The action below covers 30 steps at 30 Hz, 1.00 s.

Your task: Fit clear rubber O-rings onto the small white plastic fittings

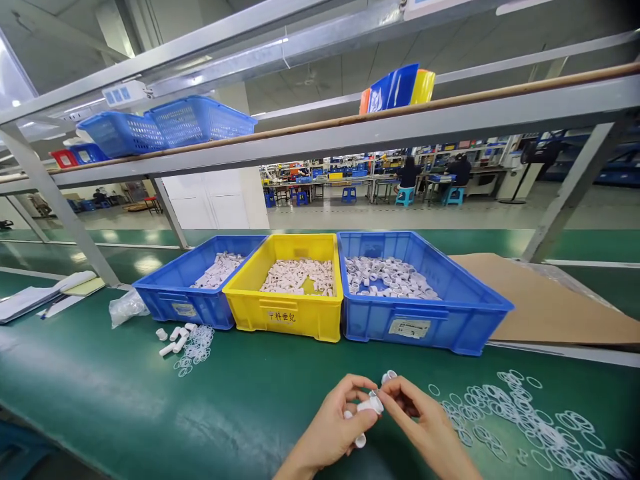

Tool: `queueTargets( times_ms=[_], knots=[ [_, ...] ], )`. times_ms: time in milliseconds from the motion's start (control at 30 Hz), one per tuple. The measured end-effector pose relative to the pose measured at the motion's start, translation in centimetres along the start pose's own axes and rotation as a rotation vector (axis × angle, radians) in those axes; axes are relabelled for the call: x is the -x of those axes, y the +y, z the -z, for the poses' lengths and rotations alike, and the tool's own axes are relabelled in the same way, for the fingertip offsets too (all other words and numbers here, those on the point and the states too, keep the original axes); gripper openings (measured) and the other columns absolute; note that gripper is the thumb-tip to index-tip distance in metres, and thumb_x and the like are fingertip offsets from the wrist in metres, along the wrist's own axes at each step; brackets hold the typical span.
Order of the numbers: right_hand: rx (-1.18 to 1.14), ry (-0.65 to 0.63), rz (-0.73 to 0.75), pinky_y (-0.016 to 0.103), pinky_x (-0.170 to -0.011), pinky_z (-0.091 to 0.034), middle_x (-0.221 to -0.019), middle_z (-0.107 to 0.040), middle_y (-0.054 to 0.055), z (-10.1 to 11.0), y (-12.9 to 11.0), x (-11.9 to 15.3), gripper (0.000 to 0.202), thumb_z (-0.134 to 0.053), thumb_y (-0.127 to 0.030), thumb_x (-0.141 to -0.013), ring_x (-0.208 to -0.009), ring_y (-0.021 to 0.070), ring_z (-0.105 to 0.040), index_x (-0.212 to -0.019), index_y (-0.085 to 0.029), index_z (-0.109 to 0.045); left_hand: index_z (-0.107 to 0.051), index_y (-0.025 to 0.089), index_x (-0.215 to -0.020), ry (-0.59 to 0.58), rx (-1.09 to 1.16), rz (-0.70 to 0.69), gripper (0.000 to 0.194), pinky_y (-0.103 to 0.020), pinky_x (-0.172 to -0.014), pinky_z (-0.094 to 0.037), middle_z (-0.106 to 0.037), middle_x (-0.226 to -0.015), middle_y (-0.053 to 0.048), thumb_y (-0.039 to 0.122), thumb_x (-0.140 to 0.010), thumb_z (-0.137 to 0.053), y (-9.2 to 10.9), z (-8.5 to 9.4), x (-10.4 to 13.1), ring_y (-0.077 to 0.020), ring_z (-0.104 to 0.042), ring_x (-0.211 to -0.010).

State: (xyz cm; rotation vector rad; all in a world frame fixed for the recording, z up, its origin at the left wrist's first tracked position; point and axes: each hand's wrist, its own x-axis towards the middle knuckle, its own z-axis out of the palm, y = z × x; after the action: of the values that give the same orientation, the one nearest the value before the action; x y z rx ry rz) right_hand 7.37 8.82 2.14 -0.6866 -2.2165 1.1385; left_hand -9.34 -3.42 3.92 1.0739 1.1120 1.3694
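In front of the bins, my left hand (335,423) is closed around white plastic fittings. One fitting (370,404) sticks out between its thumb and forefinger, and further white pieces show lower in the palm. My right hand (417,413) meets it from the right, thumb and forefinger pinched together at the fitting's upper end. Whatever is between those fingertips is too small to make out. Another white tubular piece (389,377) shows just behind the right fingers; whether it is held or lying on the table I cannot tell. Many thin white rings (530,417) are scattered right of my right hand.
A blue bin (200,303), a yellow bin (287,323) and a larger blue bin (425,327) hold small white parts. Left on the green table lie loose fittings (177,340), rings (200,343) and a plastic bag (127,308). Cardboard (545,300) lies right. A shelf (320,137) crosses above.
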Motion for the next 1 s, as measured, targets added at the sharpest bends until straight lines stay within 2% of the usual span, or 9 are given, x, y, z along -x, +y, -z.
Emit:
queueTargets(
  times_ms=[167, 300, 467, 567, 633, 733, 833, 900, 1000],
  knots=[
    [-0.039, -0.024, 0.006, 0.027, -0.06, -0.037, -0.078, -0.057, -0.001, 0.0, -0.7, 0.3, 0.033, -0.052, -0.053, -0.103, -0.068, 0.0191, -0.05, -0.091, -0.024, -0.062, -0.059, 0.026, -0.124, 0.015, -0.091, -0.009, 0.038, -0.013, -0.036, -0.033, -0.059, -0.097, 0.0, 0.027, -0.087, -0.064, 0.1, -0.1, -0.1, -0.0017, -0.046, -0.048],
    [-0.013, -0.041, 0.012, 0.028, -0.059, -0.036, -0.079, -0.056, -0.001, 0.0, -1.0, 0.3, 0.032, -0.051, -0.051, -0.104, -0.067, 0.0189, -0.048, -0.092, -0.024, -0.062, -0.066, 0.023, -0.113, 0.079, -0.159, -0.057, 0.023, -0.017, -0.043, -0.036, -0.059, -0.085, 0.002, 0.027, -0.09, -0.061, 0.3, -0.3, 0.0, -0.0036, -0.046, -0.049],
    [0.053, -0.011, 0.135, 0.028, -0.06, -0.036, -0.081, -0.053, 0.0, -0.5, -2.1, 0.6, 0.029, -0.048, -0.045, -0.107, -0.067, 0.0186, -0.049, -0.092, -0.024, -0.061, -0.068, 0.02, -0.104, 0.183, -0.284, -0.149, 0.016, -0.019, -0.053, -0.037, -0.063, -0.083, 0.001, 0.026, -0.091, -0.062, -0.2, -0.8, -0.3, -0.0075, -0.05, -0.062],
    [0.113, -0.008, 0.234, 0.029, -0.06, -0.036, -0.082, -0.051, 0.0, -0.6, -2.9, 0.9, 0.027, -0.045, -0.04, -0.109, -0.065, 0.0185, -0.049, -0.094, -0.025, -0.061, -0.063, 0.018, -0.107, 0.19, -0.128, -0.102, 0.026, -0.018, -0.045, -0.035, -0.064, -0.084, 0.0, 0.039, -0.092, -0.061, -1.0, -0.7, -0.7, -0.0058, -0.046, -0.053],
    [0.134, -0.01, 0.241, 0.03, -0.06, -0.036, -0.084, -0.052, 0.001, -0.5, -3.2, 0.9, 0.026, -0.045, -0.04, -0.109, -0.064, 0.0186, -0.05, -0.095, -0.025, -0.061, -0.059, 0.017, -0.108, 0.166, 0.022, -0.049, 0.034, -0.017, -0.036, -0.028, -0.063, -0.083, 0.0, 0.047, -0.092, -0.061, -1.5, -0.5, -0.8, -0.0036, -0.039, -0.045],
    [0.131, -0.013, 0.189, 0.03, -0.06, -0.036, -0.084, -0.054, 0.001, -0.2, -3.1, 0.7, 0.028, -0.045, -0.042, -0.108, -0.065, 0.0196, -0.05, -0.094, -0.026, -0.062, -0.054, 0.017, -0.104, 0.122, 0.165, -0.022, 0.034, -0.017, -0.032, -0.019, -0.062, -0.081, 0.0, 0.049, -0.093, -0.06, -1.7, -0.3, -0.9, -0.0021, -0.036, -0.04],
    [0.077, 0.004, 0.121, 0.03, -0.06, -0.035, -0.082, -0.055, 0.001, 0.1, -2.8, 0.5, 0.033, -0.046, -0.046, -0.107, -0.065, 0.0196, -0.05, -0.088, -0.025, -0.062, -0.05, 0.017, -0.102, 0.064, 0.248, -0.035, 0.033, -0.016, -0.032, -0.015, -0.063, -0.081, 0.0, 0.048, -0.095, -0.059, -1.7, -0.2, -0.8, -0.001, -0.035, -0.039],
    [-0.002, 0.007, 0.061, 0.03, -0.061, -0.036, -0.081, -0.057, 0.0, 0.1, -2.9, 0.5, 0.03, -0.049, -0.048, -0.106, -0.067, 0.0196, -0.05, -0.093, -0.025, -0.062, -0.048, 0.018, -0.102, 0.023, 0.29, -0.049, 0.033, -0.017, -0.032, -0.014, -0.065, -0.084, -0.002, 0.048, -0.096, -0.058, -1.7, -0.2, -0.8, -0.0005, -0.035, -0.039],
    [-0.175, -0.086, -0.005, 0.029, -0.065, -0.039, -0.081, -0.06, 0.0, -0.1, -3.6, 0.5, 0.026, -0.053, -0.05, -0.105, -0.073, 0.0201, -0.053, -0.107, -0.025, -0.062, -0.044, 0.019, -0.098, -0.03, 0.325, -0.035, 0.034, -0.017, -0.031, -0.012, -0.063, -0.075, 0.0, 0.049, -0.095, -0.058, -1.9, -0.1, -0.8, -0.001, -0.032, -0.037]
  ],
)
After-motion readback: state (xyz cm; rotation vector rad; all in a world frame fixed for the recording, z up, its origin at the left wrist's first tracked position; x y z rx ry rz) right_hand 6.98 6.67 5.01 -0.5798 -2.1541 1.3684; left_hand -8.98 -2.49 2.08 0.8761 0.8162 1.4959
